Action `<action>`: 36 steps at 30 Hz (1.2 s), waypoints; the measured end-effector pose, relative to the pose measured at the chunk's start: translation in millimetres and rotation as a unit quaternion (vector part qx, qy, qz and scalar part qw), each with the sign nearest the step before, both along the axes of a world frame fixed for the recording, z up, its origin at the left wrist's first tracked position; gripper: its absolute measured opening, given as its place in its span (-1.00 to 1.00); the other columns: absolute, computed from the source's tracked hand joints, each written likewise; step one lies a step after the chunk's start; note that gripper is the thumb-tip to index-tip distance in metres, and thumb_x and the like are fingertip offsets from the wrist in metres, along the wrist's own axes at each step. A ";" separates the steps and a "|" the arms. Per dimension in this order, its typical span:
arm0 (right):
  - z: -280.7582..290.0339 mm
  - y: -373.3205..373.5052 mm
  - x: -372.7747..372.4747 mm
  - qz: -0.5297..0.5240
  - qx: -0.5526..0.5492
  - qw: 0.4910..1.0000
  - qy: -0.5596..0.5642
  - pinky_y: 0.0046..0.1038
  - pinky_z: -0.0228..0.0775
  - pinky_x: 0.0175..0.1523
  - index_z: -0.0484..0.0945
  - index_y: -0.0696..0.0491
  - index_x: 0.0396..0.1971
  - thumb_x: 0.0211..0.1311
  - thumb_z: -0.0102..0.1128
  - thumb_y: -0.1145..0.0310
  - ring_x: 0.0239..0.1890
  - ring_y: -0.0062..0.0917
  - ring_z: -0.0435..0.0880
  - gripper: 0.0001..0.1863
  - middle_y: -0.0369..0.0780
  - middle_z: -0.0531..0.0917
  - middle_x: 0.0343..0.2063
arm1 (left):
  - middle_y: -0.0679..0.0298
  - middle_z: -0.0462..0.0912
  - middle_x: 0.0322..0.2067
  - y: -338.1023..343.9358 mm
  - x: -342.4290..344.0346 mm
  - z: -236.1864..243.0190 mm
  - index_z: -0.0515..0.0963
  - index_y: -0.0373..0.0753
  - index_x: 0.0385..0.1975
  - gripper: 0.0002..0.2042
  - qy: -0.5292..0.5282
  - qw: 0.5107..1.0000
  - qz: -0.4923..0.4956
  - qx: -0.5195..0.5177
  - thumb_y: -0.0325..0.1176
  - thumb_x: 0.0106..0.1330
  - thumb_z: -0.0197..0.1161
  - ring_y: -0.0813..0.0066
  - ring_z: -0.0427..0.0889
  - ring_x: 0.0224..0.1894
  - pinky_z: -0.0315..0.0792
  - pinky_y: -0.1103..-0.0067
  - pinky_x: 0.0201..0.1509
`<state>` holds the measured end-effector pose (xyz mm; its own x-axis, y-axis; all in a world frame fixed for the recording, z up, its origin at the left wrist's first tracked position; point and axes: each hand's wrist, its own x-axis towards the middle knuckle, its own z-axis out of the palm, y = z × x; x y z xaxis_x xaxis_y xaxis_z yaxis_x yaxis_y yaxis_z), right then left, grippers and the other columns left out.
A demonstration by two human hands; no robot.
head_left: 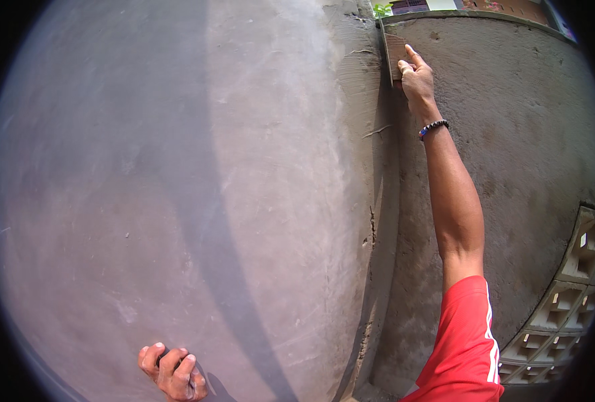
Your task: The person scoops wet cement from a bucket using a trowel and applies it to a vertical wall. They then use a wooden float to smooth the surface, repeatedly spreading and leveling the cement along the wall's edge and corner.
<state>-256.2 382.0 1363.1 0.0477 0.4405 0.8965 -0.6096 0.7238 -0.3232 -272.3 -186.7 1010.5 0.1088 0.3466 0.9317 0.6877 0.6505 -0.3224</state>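
Note:
My right hand (415, 80) is raised high at the corner, closed on a flat brown board (394, 50) held upright against the rough plaster edge (358, 74) of the grey wall. The smooth grey plastered wall (277, 167) fills the left side, crossed by a long shadow, with cracks along its right edge. My left hand (173, 372) is low at the bottom left, close to that wall, its fingers curled; whatever they may hold is hidden. A dark beaded bracelet (433, 127) is on my right wrist.
A darker, rougher grey wall (498, 114) runs off to the right. Pale openwork blocks (555, 305) are stacked in it at the lower right. Above its top edge show green leaves (382, 11) and part of a building (505, 7).

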 end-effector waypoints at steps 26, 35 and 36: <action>23.3 -1.2 -5.8 -0.042 0.019 0.998 -0.045 -0.63 0.52 -0.28 0.29 0.05 0.32 0.35 0.02 0.46 -0.34 -0.75 0.56 -0.47 -0.24 0.62 -0.22 | 0.21 0.55 -0.35 1.2 3.7 2.2 0.52 -0.19 -0.32 -0.74 0.003 1.000 0.021 -0.007 -0.35 -0.06 0.06 0.05 0.32 0.05 0.13 0.04 0.17; -14.5 -86.6 -8.1 -0.084 0.238 0.966 0.049 -0.44 0.48 0.04 0.43 0.07 0.22 0.27 0.10 0.48 -0.06 -0.38 0.64 -0.52 -0.12 0.64 -0.03 | 0.22 0.53 -0.35 0.3 2.7 1.9 0.52 -0.18 -0.34 -0.76 0.000 0.999 0.033 0.001 -0.31 -0.02 0.06 0.05 0.32 0.04 0.14 0.06 0.15; -15.7 -85.3 2.0 -0.063 0.211 0.975 0.042 -0.48 0.50 -0.05 0.42 0.05 0.22 0.28 0.09 0.48 -0.16 -0.47 0.65 -0.52 -0.17 0.66 -0.11 | 0.22 0.53 -0.35 -0.9 3.1 2.1 0.52 -0.18 -0.34 -0.76 0.003 0.999 0.034 -0.003 -0.31 -0.03 0.06 0.05 0.32 0.04 0.14 0.06 0.15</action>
<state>-254.2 296.7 1347.4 0.1589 0.0194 0.9871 -0.5188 0.8523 0.0667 -269.2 -187.6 1012.6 0.0910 0.3599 0.9285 0.6399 0.6933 -0.3315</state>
